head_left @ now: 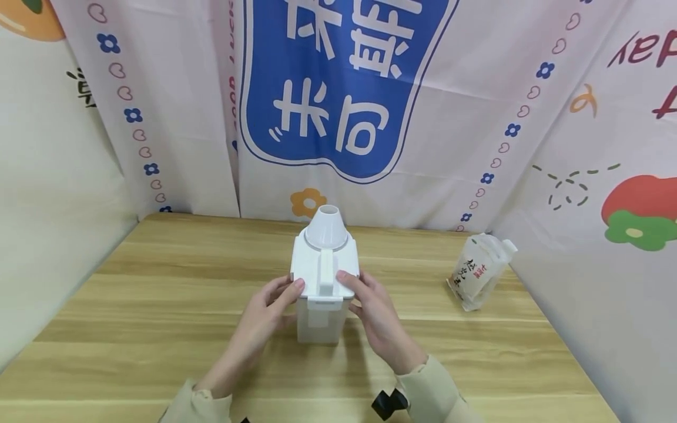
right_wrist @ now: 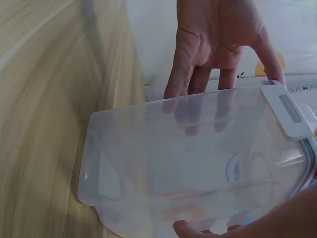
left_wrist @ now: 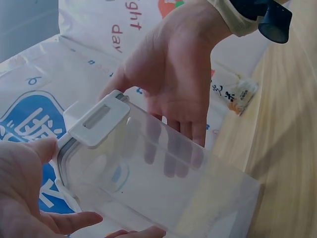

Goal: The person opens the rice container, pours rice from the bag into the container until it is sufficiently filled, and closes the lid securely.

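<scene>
A translucent plastic storage container [head_left: 318,322] with a white lid [head_left: 307,258] stands upright near the middle of the table. On top of the lid sits a white cone-shaped cup [head_left: 326,230], narrow end up, behind a raised white handle strip [head_left: 326,270]. My left hand [head_left: 270,308] holds the container's left side, thumb on the lid's edge and fingers along the wall. From the right, my right hand [head_left: 378,320] holds it the same way. A white clip [left_wrist: 101,119] fastens the lid's front edge in the left wrist view.
A small printed rice bag [head_left: 478,273] stands at the right of the wooden table [head_left: 174,294]. Printed cloth [head_left: 180,106] hangs along the back, with white walls of similar cloth at both sides.
</scene>
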The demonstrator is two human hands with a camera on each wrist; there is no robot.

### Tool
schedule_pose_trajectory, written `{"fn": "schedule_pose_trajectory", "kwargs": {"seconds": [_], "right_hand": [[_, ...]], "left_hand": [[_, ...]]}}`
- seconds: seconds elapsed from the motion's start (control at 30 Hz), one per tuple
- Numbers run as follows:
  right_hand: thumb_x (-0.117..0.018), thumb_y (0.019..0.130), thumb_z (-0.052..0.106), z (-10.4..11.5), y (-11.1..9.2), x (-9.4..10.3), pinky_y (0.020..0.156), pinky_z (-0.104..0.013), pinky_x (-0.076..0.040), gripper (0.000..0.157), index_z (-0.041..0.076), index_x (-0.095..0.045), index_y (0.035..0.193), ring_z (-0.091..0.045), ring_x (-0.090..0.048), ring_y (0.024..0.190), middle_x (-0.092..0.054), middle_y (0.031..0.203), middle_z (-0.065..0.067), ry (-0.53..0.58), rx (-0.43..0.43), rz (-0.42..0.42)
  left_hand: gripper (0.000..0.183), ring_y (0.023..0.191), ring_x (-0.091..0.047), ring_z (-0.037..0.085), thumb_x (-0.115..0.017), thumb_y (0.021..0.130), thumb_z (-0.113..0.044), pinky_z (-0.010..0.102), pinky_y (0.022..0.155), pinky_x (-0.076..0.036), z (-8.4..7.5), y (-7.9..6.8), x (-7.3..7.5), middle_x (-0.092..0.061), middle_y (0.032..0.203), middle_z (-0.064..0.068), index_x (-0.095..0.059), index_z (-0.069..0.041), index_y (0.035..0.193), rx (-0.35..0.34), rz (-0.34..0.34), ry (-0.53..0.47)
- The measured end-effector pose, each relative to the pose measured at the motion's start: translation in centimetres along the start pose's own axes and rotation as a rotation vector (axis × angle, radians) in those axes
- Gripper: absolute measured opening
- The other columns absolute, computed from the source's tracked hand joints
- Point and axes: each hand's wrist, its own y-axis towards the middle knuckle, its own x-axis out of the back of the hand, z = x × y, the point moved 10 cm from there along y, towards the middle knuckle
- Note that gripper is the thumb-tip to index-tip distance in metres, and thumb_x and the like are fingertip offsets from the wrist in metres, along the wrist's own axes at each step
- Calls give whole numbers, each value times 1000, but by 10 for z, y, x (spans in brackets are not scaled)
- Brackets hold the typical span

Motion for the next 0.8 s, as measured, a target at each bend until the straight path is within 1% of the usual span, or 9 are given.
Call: {"fn": "schedule_pose_trajectory", "kwargs": {"seconds": [0.1, 0.3, 0.47, 0.63, 0.8], "right_hand": [[-71, 90, 33, -1, 0, -2, 102, -45, -39, 62, 0, -50, 138, -22, -53, 112, -58, 123, -10, -10, 6, 8], [-70, 90, 31, -2, 1, 0, 100, -44, -39, 59, 1, -51, 137, -22, -53, 109, -59, 120, -8, 1, 23, -8], [-69, 90, 31, -3, -2, 0, 101, -44, -36, 59, 0, -49, 137, -22, -52, 109, -58, 118, -8, 10, 30, -7], [-68, 90, 30, -2, -2, 0, 103, -44, -35, 58, -1, -48, 136, -22, -51, 111, -56, 121, -10, 15, 39, -27], [-67, 90, 30, -1, -3, 0, 101, -43, -36, 59, -3, -47, 136, -23, -51, 111, -55, 122, -11, 4, 42, -36]], "left_hand": [[69, 124, -50, 35, -66, 93, -45, 45, 92, -52, 0, -2, 2, -49, 138, 22, -46, 0, 141, -4, -18, 4], [67, 123, -51, 35, -66, 93, -43, 45, 93, -52, 2, -1, 1, -49, 139, 21, -46, 0, 141, -16, -41, -2], [68, 123, -50, 35, -66, 94, -42, 46, 93, -52, 3, -3, 0, -49, 138, 22, -45, 1, 142, -32, -42, -2], [71, 124, -49, 35, -65, 93, -45, 46, 94, -51, 3, -2, -1, -48, 140, 21, -44, 0, 143, -37, -24, 6], [70, 124, -50, 35, -66, 93, -43, 46, 94, -51, 2, -3, -2, -48, 139, 21, -44, 1, 143, -37, -25, -5]]}}
